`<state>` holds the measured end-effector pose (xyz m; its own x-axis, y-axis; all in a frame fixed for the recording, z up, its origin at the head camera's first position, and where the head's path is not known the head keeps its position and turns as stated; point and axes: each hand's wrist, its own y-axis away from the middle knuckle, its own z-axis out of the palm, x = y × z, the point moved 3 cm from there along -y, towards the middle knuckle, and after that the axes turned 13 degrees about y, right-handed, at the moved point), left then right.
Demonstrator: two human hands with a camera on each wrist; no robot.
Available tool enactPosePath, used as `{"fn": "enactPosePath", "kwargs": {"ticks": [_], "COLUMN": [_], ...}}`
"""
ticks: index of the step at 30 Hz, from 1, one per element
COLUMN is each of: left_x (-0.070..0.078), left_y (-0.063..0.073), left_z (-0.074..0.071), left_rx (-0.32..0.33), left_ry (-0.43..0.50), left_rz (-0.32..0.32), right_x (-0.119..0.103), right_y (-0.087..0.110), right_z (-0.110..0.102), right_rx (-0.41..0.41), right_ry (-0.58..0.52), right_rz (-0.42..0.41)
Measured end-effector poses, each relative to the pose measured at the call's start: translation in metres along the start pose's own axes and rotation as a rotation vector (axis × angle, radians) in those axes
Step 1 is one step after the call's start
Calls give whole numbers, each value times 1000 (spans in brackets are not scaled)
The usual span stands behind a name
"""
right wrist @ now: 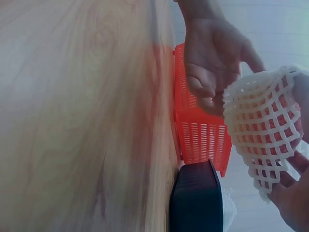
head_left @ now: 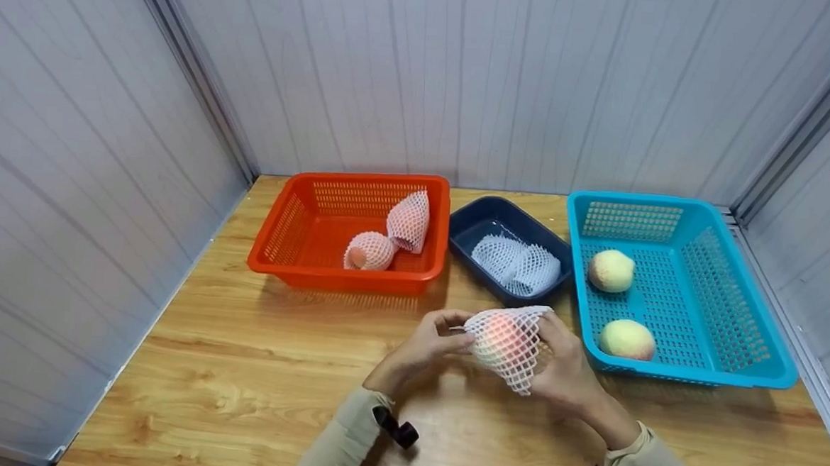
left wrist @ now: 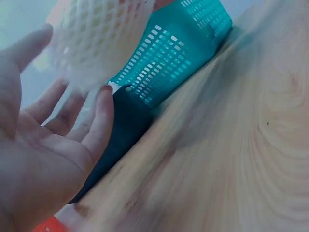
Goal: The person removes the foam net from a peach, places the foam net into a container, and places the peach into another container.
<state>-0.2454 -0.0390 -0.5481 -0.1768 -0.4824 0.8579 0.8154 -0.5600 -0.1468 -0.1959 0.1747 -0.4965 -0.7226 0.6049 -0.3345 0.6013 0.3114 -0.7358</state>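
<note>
Right hand (head_left: 569, 372), fingers curled round a netted peach (head_left: 503, 343), left hand (head_left: 429, 342) loosely spread at its nine o'clock, navy tray (head_left: 483, 217) at twelve

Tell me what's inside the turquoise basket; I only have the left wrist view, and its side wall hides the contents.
Observer: Two bare peaches are in the turquoise basket, as the head view shows.
Operator: I catch just a corner of the red basket. What does it hold?
Observer: Two peaches in foam nets.
Operator: And the dark blue tray? I can't see into it.
Observer: White foam nets lie in it.
</note>
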Motion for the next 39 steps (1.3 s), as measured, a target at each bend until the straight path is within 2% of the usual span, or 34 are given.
{"fn": "enactPosePath", "kwargs": {"ticks": [2,8,11,13,15,18,20,22,23,31,34,39], "left_x": [-1,5,7,5,5,4,3,2,1,0,4,12], "left_y": [1,1,-1,-3,-3,0,2,3,2,-4,-6,-8], "left_z": [-2,2,5,4,4,6,7,9,10,13,13,16], "left_rx": [47,101,118,117,88,15,-35,-56,-53,140,174,202], "left_ry": [4,-203,-213,-190,-150,9,77,103,83,-90,-140,-235], "left_rz": [-10,49,59,65,59,5,-24,-39,-30,39,57,124], "right_x": [0,-1,0,2,3,4,4,3,3,2,3,5], "right_y": [2,5,6,6,7,8,10,11,11,10,9,9], "right_z": [0,2,0,-1,-2,-3,-3,-2,-2,0,-1,-3], "right_rx": [3,13,-4,-12,-11,-10,-9,-10,-10,2,14,37], "right_ry": [-2,-7,2,8,18,30,34,36,35,-4,-16,-44], "right_rz": [-11,-44,-33,-18,-8,11,15,14,11,-13,-38,-51]}}
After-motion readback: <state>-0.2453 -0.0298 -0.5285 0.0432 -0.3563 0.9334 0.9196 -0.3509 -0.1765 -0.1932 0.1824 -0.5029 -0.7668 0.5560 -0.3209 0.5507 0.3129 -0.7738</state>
